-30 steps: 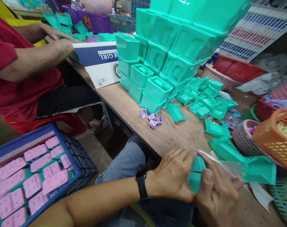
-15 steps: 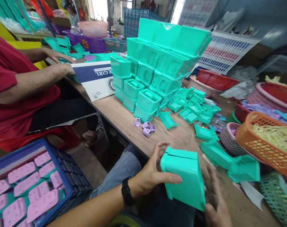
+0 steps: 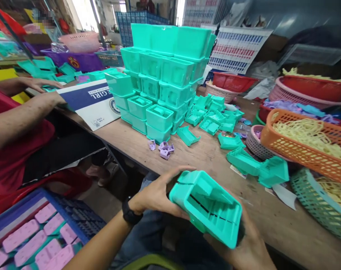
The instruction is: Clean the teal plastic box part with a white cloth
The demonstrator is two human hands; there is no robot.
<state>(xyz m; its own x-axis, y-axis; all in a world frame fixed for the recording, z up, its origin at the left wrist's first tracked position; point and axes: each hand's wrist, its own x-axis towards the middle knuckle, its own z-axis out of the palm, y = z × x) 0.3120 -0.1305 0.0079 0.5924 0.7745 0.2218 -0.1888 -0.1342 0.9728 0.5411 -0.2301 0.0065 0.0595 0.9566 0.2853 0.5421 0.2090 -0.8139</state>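
Note:
A hollow green plastic box (image 3: 184,195) is held above my lap, tilted so its ribbed inside shows. My left hand (image 3: 162,191), below a black wristband, wraps round its left end. Around the right end and underside is my right hand (image 3: 246,240), its fingers partly hidden by the box. Just beyond, small purple parts (image 3: 165,150) lie on the wooden table (image 3: 131,142). Behind them rises a tall stack of green boxes (image 3: 165,71). Loose green pieces (image 3: 215,116) are heaped right of the stack, and two more (image 3: 273,170) lie nearer me.
Orange basket (image 3: 308,144) and green basket (image 3: 313,202), with pale yellow strips, stand at the right. A person's arm (image 3: 27,108) reaches past a white and blue carton (image 3: 94,108) at the left. A blue crate (image 3: 72,213) of pink-topped pieces sits lower left.
The green box has turned so its open, ribbed side faces up toward the camera. My right hand has closed in round its right end. The camera view has shifted to the right.

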